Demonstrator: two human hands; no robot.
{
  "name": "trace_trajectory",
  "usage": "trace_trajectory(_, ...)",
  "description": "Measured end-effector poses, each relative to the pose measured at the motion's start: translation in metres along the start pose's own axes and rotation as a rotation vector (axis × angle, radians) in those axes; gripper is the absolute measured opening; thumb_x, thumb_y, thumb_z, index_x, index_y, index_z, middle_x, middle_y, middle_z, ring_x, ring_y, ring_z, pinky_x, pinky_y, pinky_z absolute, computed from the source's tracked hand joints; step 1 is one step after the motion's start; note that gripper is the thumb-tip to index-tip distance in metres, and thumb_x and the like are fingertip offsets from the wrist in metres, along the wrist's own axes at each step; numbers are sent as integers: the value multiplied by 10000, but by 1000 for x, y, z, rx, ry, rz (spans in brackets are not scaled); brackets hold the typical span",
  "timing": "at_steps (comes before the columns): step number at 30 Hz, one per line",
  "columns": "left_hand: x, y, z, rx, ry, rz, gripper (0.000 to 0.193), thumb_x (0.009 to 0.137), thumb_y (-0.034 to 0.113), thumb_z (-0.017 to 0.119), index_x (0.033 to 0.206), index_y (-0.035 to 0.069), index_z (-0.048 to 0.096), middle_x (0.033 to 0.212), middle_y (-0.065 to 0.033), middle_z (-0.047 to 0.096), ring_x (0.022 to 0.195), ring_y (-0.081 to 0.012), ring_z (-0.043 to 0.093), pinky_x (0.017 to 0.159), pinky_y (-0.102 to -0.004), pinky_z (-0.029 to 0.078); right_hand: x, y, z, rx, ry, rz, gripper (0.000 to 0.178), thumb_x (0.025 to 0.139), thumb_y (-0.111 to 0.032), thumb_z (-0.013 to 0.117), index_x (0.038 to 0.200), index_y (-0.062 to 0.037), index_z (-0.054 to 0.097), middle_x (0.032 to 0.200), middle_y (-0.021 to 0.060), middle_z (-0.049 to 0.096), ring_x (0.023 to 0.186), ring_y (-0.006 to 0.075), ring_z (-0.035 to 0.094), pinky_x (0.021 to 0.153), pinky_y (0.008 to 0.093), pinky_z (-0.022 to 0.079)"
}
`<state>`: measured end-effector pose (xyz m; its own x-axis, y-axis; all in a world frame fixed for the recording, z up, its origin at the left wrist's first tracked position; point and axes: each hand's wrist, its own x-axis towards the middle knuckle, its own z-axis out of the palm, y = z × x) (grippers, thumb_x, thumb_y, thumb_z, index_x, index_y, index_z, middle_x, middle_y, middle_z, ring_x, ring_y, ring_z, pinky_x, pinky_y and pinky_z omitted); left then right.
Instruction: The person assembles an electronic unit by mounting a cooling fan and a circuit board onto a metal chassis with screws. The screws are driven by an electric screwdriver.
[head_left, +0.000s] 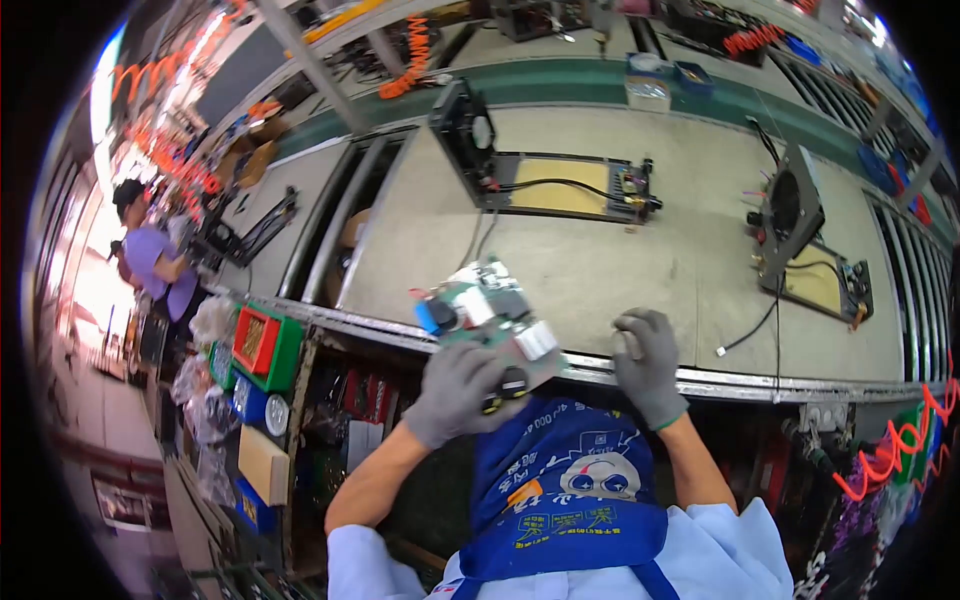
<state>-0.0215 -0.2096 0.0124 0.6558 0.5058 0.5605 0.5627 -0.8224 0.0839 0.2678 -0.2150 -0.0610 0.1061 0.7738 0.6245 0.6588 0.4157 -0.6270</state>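
My left hand [455, 392], in a grey glove, grips the near edge of a green circuit board [470, 298]. White, black and blue parts stand on the board, which is tilted over the front edge of the bench. A black round part with yellow marks [513, 382] shows beside my left fingertips. To the right, apart from the board, my gloved right hand [650, 368] hovers at the bench edge with its fingers curled in. Whatever may be between those fingers is too small to make out. Beyond the board, a black open-frame unit [575, 186] with an upright fan panel and cables lies on the bench.
A second fan-panel unit [795, 230] stands at the right, its loose cable [750, 338] trailing toward the front. Rollers [335, 230] divide the bench at left. Green and red bins [258, 340] stand below. A coiled orange hose [895, 440] hangs at right. A co-worker [158, 255] stands far left.
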Motion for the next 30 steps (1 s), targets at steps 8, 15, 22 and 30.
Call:
trace_trajectory(8, 55, -4, 100, -185, -18, 81, 529, 701, 339, 879, 1096, 63, 659, 1037, -112, 647, 941, -330, 644, 801, -442, 493, -54, 69, -111, -377, 158, 276, 156, 838, -20, 664, 992, -39, 686, 1037, 162, 665, 962, 357, 657, 819, 433, 545)
trace_trajectory(15, 87, -30, 117, -313, -275, 375, 612, 696, 337, 903, 1183, 67, 648, 1161, -123, 657, 1067, -366, 622, 902, -483, 502, -89, 60, -142, -550, 184, 417, 200, 824, -45, 679, 1022, -63, 696, 1032, 147, 675, 961, 359, 660, 849, 449, 535)
trace_trajectory(22, 102, -110, 102, -180, -507, 912, 471, 726, 249, 790, 1117, 29, 647, 1108, -144, 621, 1051, -355, 615, 924, -538, 510, -100, 51, -159, -557, 300, 420, 173, 809, -68, 708, 980, -88, 692, 1010, 107, 672, 940, 329, 644, 832, 436, 520)
trace_trajectory(30, 49, -92, 105, -346, -504, 26, 756, 884, 446, 761, 1424, 6, 466, 1486, -306, 384, 1222, -413, 570, 1000, -454, 507, -198, 28, -255, -924, 472, 605, 162, 829, -42, 673, 989, -70, 675, 981, 132, 665, 923, 352, 664, 808, 441, 553)
